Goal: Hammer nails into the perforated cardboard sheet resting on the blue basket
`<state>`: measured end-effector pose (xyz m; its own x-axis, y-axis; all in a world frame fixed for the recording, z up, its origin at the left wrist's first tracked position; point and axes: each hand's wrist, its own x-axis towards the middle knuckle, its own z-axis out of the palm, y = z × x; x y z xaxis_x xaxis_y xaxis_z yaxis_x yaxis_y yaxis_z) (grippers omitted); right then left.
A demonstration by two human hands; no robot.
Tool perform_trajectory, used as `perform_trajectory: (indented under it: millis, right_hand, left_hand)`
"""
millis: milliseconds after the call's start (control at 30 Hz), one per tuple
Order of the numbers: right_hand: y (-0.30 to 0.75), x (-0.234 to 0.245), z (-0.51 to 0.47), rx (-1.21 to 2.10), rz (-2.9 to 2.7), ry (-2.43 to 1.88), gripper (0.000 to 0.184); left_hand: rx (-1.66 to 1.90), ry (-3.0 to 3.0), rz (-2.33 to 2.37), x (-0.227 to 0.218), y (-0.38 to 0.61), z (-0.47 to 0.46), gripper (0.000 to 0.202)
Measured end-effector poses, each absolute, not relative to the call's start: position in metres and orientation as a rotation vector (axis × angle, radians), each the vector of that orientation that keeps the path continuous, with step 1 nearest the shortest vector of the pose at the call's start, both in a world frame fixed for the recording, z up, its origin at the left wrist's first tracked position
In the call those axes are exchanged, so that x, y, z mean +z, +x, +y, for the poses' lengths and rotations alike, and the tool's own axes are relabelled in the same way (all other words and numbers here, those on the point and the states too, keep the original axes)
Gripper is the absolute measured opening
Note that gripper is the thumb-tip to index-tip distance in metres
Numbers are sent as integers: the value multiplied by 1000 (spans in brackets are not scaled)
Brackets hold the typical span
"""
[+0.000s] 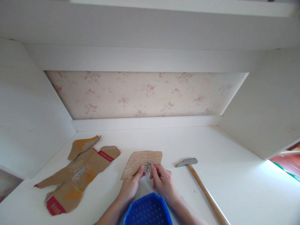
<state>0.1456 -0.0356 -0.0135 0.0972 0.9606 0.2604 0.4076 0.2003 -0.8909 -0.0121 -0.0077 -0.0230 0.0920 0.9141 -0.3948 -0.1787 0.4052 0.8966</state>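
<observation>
A small piece of brown cardboard [143,161], full of little holes, lies on the white desk [234,175] in front of me. My left hand [131,184] pinches its near edge with the fingers pressed together. My right hand [162,180] is closed beside it. Between the fingertips of both hands sits a small shiny metal thing [147,168] that I cannot make out. Just below my wrists stands a blue perforated basket [148,211].
A hammer [201,187] with a wooden handle lies to the right of my hands, head toward the back. Torn cardboard pieces [77,175] with red print lie at the left. White side walls and a flowered back panel [145,93] enclose the desk.
</observation>
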Motion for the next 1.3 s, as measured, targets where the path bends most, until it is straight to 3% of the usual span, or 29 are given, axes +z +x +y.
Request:
perform_trajectory:
  millis: [333, 667, 1300]
  right_hand:
    - [147, -15, -35, 698, -1408, -1394, 37]
    - [157, -15, -25, 518, -1342, -1525, 37]
    - [166, -19, -17, 285, -1750, -1813, 31]
  left_hand:
    - [1268, 441, 988, -4, 4, -4, 27]
    - [1397, 321, 952, -2, 2, 0, 35]
    - [1459, 319, 938, -9, -7, 7, 35]
